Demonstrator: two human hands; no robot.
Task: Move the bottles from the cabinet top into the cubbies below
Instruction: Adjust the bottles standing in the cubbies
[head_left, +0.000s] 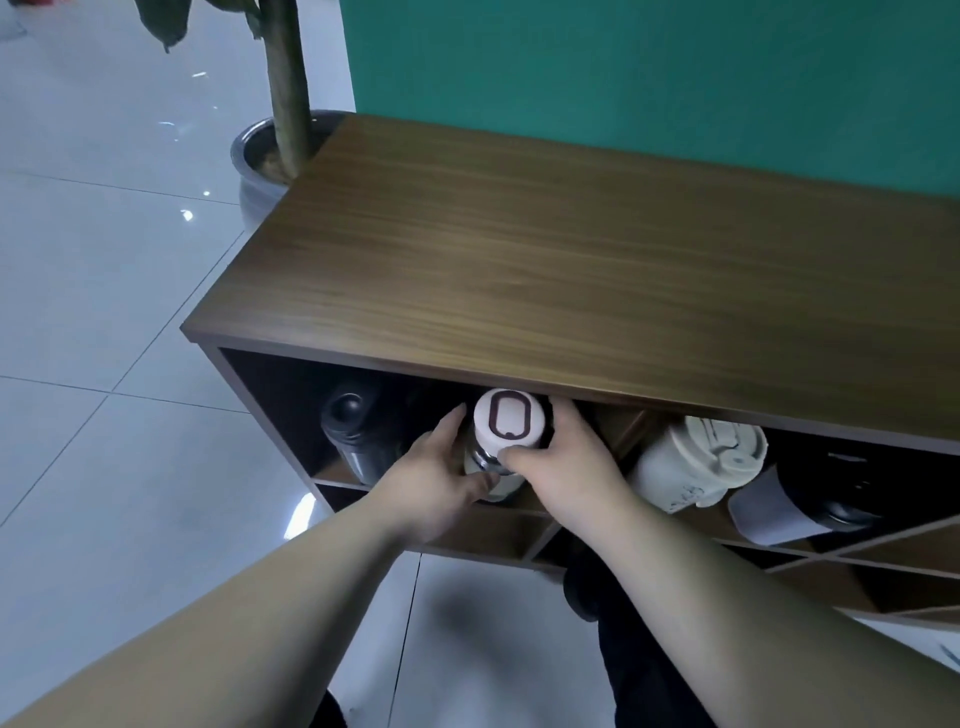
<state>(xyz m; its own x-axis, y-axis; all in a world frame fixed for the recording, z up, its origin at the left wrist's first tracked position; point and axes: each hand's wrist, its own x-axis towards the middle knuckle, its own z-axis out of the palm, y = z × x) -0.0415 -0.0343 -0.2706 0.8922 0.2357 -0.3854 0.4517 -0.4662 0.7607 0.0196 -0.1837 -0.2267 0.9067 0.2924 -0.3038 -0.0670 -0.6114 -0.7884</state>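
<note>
A bottle with a white cap (506, 418) and a dark oval mark on top stands in the upper left cubby of the wooden cabinet (571, 270). My left hand (441, 478) cups its left side and my right hand (563, 467) grips its right side at the cap. A dark metal bottle (353, 439) stands left of it in the same cubby. In the cubby to the right sit a cream lidded bottle (691, 467) and a black bottle with a grey band (810, 499). No bottle is on the cabinet top.
A potted plant in a silver pot (260, 156) stands at the cabinet's back left corner. A teal wall (649, 67) runs behind the cabinet. Lower cubbies (488, 535) show below the upper row. Glossy white floor tiles lie to the left.
</note>
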